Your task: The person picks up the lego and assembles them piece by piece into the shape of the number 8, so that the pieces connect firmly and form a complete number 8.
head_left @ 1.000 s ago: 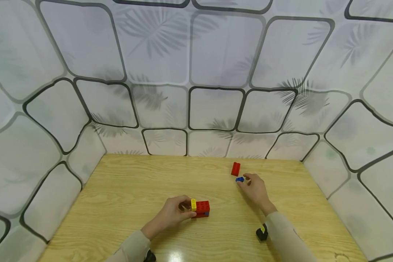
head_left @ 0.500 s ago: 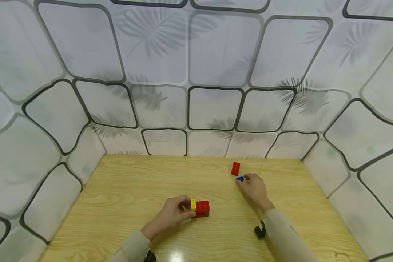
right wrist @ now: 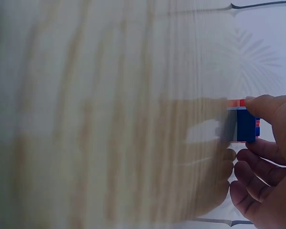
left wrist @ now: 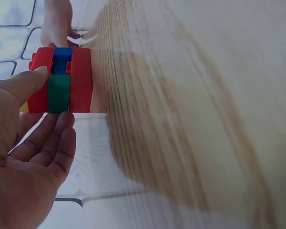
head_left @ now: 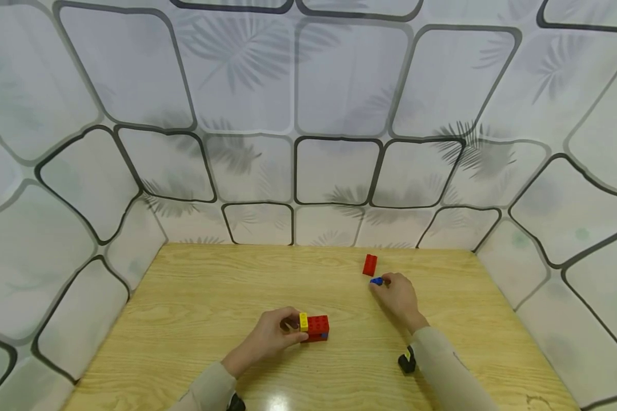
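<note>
My left hand (head_left: pixel 269 333) grips the left end of a small stack of toy building bricks (head_left: pixel 317 325) on the table, thumb on the near side. A narrow yellow brick (head_left: pixel 303 321) sits on top at that end. In the left wrist view, a green brick (left wrist: pixel 58 94) and a blue brick (left wrist: pixel 62 53) lie between two red layers. Farther back and to the right, my right hand (head_left: pixel 402 297) pinches a separate blue brick (head_left: pixel 376 281) between thumb and finger. That brick (right wrist: pixel 246 125) shows close over the tabletop in the right wrist view, other fingers curled below.
Just beyond the right hand's brick lies a loose red brick (head_left: pixel 370 265). The wooden table (head_left: pixel 226 279) meets patterned cloth walls (head_left: pixel 334 171) at the back and both sides. A black strap piece (head_left: pixel 407 361) hangs by the right sleeve.
The right forearm has shifted slightly left while its fingers stay at the blue brick. The left hand and its stack have hardly moved.
</note>
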`<state>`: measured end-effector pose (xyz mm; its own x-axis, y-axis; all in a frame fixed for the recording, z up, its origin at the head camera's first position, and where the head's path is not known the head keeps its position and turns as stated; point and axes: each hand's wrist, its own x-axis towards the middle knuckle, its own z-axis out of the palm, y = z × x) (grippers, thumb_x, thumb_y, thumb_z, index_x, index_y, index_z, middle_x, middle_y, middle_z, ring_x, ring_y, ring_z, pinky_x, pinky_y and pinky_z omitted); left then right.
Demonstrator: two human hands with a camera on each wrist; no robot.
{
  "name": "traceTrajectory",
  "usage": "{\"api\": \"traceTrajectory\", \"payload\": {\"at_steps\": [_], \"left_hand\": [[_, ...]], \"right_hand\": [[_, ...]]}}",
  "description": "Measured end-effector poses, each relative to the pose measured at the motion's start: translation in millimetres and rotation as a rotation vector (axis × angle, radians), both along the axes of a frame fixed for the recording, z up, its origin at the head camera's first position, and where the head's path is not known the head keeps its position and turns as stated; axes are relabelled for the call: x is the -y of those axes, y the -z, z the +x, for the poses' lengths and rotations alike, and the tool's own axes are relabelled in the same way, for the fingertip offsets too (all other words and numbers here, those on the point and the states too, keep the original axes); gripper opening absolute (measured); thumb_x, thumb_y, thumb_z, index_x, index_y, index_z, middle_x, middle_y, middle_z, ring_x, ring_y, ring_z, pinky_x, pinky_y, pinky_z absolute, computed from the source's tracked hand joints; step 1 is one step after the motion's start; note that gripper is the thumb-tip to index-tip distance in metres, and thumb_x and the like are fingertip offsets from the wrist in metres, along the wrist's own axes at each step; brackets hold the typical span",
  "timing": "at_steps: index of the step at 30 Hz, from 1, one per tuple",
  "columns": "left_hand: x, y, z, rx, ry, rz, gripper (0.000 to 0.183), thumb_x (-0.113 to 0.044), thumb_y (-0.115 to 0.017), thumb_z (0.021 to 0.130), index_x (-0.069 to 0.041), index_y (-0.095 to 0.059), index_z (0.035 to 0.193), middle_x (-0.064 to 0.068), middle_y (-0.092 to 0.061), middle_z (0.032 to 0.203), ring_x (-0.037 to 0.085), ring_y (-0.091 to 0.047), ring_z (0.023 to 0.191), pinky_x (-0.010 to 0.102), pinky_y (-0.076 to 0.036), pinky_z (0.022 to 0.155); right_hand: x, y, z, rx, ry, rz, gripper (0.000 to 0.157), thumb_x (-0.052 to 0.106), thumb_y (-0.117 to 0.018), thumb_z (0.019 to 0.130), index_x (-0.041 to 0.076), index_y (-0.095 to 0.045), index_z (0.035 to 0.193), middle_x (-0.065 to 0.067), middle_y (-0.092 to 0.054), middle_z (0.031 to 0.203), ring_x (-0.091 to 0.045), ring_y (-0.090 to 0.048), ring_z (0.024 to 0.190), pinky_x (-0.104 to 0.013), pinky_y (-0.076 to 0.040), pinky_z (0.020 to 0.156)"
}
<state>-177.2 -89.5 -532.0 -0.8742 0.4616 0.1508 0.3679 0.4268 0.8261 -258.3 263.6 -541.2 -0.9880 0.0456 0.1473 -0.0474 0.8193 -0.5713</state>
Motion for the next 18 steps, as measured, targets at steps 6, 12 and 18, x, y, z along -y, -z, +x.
{"api": "traceTrajectory", "payload": {"at_steps": [6, 12, 18], "left_hand": [[0.4, 2.6, -0.6, -0.02, 0.003, -0.01, 0.026, -0.025, -0.083, 0.094, -0.01, -0.073, 0.112, 0.003, -0.075, 0.103, 0.018, -0.07, 0.093, 0.024, -0.058, 0.079], [0.7, 3.2, -0.6, -0.027, 0.006, -0.01, 0.027, -0.026, -0.083, 0.093, -0.01, -0.073, 0.112, 0.002, -0.075, 0.102, 0.018, -0.071, 0.092, 0.025, -0.058, 0.078], [0.6, 3.4, -1.4, -0.024, 0.002, -0.01, 0.026, -0.026, -0.082, 0.094, -0.011, -0.073, 0.112, 0.001, -0.074, 0.102, 0.018, -0.071, 0.093, 0.025, -0.058, 0.079]], "right_hand": [[-1.1, 1.1, 0.2, -0.014, -0.007, -0.001, 0.047, 0.031, -0.073, 0.097, -0.008, -0.072, 0.122, -0.027, -0.072, 0.12, -0.044, -0.068, 0.11, -0.059, -0.055, 0.096], [-1.6, 1.6, 1.8, -0.022, -0.009, -0.007, 0.047, 0.032, -0.073, 0.097, -0.007, -0.071, 0.124, -0.026, -0.072, 0.12, -0.043, -0.068, 0.109, -0.058, -0.056, 0.095], [1.2, -0.9, 6.8, -0.034, -0.042, -0.021, 0.044, 0.03, -0.073, 0.097, -0.005, -0.071, 0.124, -0.023, -0.071, 0.116, -0.035, -0.069, 0.098, -0.054, -0.057, 0.088]]}}
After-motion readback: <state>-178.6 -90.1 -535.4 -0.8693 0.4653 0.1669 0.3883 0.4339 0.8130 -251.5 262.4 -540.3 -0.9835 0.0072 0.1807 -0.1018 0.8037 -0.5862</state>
